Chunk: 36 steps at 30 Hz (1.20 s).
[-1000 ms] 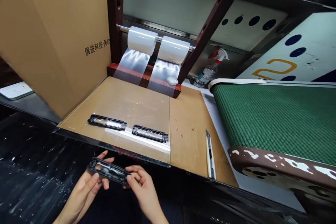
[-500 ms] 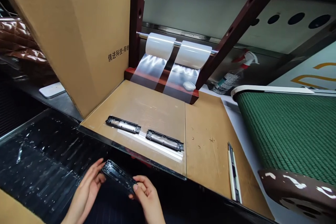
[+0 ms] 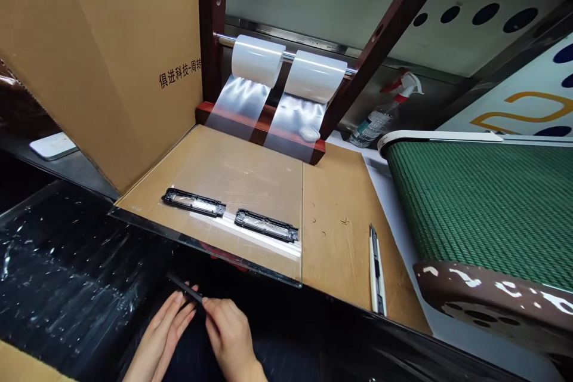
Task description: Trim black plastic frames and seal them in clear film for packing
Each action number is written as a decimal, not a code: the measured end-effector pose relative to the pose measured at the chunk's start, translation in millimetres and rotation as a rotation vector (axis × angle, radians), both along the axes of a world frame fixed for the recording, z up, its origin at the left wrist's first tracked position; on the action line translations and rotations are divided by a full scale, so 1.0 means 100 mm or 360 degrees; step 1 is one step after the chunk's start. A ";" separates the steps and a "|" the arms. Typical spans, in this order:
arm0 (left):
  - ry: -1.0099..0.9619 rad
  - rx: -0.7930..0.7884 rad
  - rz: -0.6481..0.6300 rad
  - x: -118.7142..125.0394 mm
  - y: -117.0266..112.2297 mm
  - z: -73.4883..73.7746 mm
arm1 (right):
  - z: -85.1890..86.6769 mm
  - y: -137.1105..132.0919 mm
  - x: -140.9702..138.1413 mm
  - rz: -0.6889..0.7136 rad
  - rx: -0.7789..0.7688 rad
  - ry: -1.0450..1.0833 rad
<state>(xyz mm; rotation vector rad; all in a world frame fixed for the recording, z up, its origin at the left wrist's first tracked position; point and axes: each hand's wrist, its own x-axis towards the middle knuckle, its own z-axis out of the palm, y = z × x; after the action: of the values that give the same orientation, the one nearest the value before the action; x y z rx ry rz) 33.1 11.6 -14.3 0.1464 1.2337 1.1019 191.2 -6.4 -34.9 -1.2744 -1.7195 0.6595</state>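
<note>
Both hands are low in the view, in front of the table edge. A narrow black plastic frame [image 3: 190,292], seen nearly edge-on, is between them. My left hand [image 3: 168,325] has its fingers closed around the frame's left part. The fingers of my right hand [image 3: 226,325] pinch its right end. Two similar black frames, a left one [image 3: 193,202] and a right one [image 3: 266,225], lie in a row on a clear sheet [image 3: 255,182] over cardboard. Much of the held frame is covered by fingers.
Two film rolls [image 3: 258,59] hang on a rod behind the sheet, their strips drawn down to a red bar [image 3: 320,150]. A cutter knife [image 3: 376,271] lies at right. Beyond are a spray bottle [image 3: 376,122] and a green conveyor belt [image 3: 483,209]. A cardboard panel [image 3: 120,24] stands at left.
The held frame has turned from showing its face to nearly edge-on. My left hand has closed from loosely spread fingers onto it. The view has shifted, so the table appears further left and higher.
</note>
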 end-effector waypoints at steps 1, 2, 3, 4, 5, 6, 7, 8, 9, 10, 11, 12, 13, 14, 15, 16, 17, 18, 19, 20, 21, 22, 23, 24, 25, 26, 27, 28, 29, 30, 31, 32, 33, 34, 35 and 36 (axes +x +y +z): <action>0.0010 -0.0015 -0.0011 -0.01 0.02 0.00 | -0.01 -0.01 0.01 0.0048 0.0096 -0.0125; 0.0023 -0.0029 -0.0022 -0.01 0.03 -0.01 | -0.03 -0.02 0.01 0.0062 0.0186 -0.0228; 0.0038 -0.0041 -0.0032 -0.02 0.04 -0.01 | -0.05 -0.03 0.01 0.0057 0.0265 -0.0309; 0.0052 -0.0050 -0.0040 -0.03 0.05 -0.02 | -0.06 -0.03 0.00 0.0042 0.0334 -0.0368; 0.0065 -0.0055 -0.0048 -0.03 0.05 -0.03 | -0.07 -0.04 0.00 0.0026 0.0390 -0.0406; 0.0075 -0.0053 -0.0055 -0.04 0.05 -0.04 | -0.08 -0.05 -0.02 0.0010 0.0431 -0.0431; 0.0082 -0.0046 -0.0065 -0.04 0.04 -0.05 | -0.07 -0.06 -0.03 -0.0005 0.0454 -0.0447; 0.0084 -0.0032 -0.0077 -0.05 0.04 -0.06 | -0.07 -0.06 -0.04 -0.0016 0.0467 -0.0458; 0.0083 -0.0015 -0.0090 -0.06 0.03 -0.07 | -0.05 -0.07 -0.06 -0.0030 0.0481 -0.0462; 0.0079 0.0004 -0.0103 -0.07 0.02 -0.08 | -0.04 -0.07 -0.07 -0.0044 0.0499 -0.0458; 0.0071 0.0025 -0.0117 -0.09 0.00 -0.09 | -0.03 -0.07 -0.07 -0.0055 0.0510 -0.0448; 0.0061 0.0048 -0.0132 -0.10 -0.01 -0.09 | -0.01 -0.07 -0.08 -0.0062 0.0513 -0.0432; 0.0050 0.0072 -0.0147 -0.11 -0.02 -0.09 | -0.01 -0.07 -0.08 -0.0062 0.0509 -0.0414; 0.0040 0.0094 -0.0162 -0.13 -0.03 -0.10 | 0.00 -0.07 -0.08 -0.0058 0.0497 -0.0395; 0.0032 0.0113 -0.0177 -0.14 -0.04 -0.10 | 0.01 -0.07 -0.07 -0.0049 0.0479 -0.0377; 0.0029 0.0130 -0.0192 -0.16 -0.05 -0.11 | 0.02 -0.07 -0.06 -0.0034 0.0459 -0.0362; 0.0031 0.0145 -0.0206 -0.18 -0.06 -0.12 | 0.03 -0.07 -0.06 -0.0019 0.0435 -0.0347; 0.0038 0.0158 -0.0221 -0.20 -0.06 -0.13 | 0.04 -0.08 -0.05 0.0003 0.0409 -0.0326; 0.0051 0.0170 -0.0238 -0.22 -0.06 -0.14 | 0.05 -0.09 -0.04 0.0026 0.0386 -0.0289; 0.0066 0.0177 -0.0261 -0.24 -0.06 -0.14 | 0.07 -0.10 -0.03 0.0050 0.0362 -0.0230; 0.0080 0.0179 -0.0295 -0.27 -0.06 -0.14 | 0.08 -0.11 -0.03 0.0074 0.0332 -0.0152; 0.0091 0.0177 -0.0332 -0.30 -0.06 -0.14 | 0.10 -0.12 -0.02 0.0088 0.0287 -0.0058; 0.0101 0.0174 -0.0386 -0.33 -0.06 -0.13 | 0.11 -0.12 -0.02 0.0085 0.0223 0.0044; 0.0109 0.0172 -0.0463 -0.35 -0.06 -0.11 | 0.13 -0.12 -0.01 0.0065 0.0137 0.0143; 0.0114 0.0167 -0.0561 -0.38 -0.07 -0.09 | 0.14 -0.11 0.00 0.0035 0.0031 0.0236; 0.0110 0.0159 -0.0672 -0.40 -0.07 -0.07 | 0.16 -0.09 0.01 0.0006 -0.0084 0.0323; 0.0101 0.0149 -0.0786 -0.43 -0.08 -0.05 | 0.18 -0.06 0.02 -0.0013 -0.0196 0.0411; 0.0079 0.0141 -0.0893 -0.45 -0.09 -0.03 | 0.20 -0.03 0.04 -0.0013 -0.0301 0.0504; 0.0044 0.0132 -0.0987 -0.47 -0.10 -0.01 | 0.23 0.01 0.06 0.0013 -0.0386 0.0598; -0.0008 0.0121 -0.1073 -0.49 -0.10 0.01 | 0.26 0.06 0.08 0.0060 -0.0451 0.0688; -0.0066 0.0113 -0.1155 -0.50 -0.11 0.02 | 0.29 0.10 0.10 0.0117 -0.0495 0.0767; -0.0123 0.0103 -0.1233 -0.51 -0.11 0.04 | 0.33 0.14 0.12 0.0179 -0.0524 0.0832; -0.0174 0.0086 -0.1298 -0.52 -0.11 0.05 | 0.37 0.17 0.14 0.0243 -0.0543 0.0878; -0.0210 0.0065 -0.1336 -0.52 -0.12 0.07 | 0.41 0.20 0.16 0.0303 -0.0555 0.0909; -0.0221 0.0045 -0.1339 -0.51 -0.13 0.08 | 0.44 0.22 0.17 0.0354 -0.0567 0.0930; -0.0210 0.0028 -0.1315 -0.50 -0.15 0.10 | 0.47 0.24 0.18 0.0395 -0.0579 0.0949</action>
<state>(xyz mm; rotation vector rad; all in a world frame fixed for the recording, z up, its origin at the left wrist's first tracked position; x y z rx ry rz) -16.8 -3.1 -4.0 0.5347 0.9014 0.3917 209.6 17.4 11.7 -0.9591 -1.2959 1.3927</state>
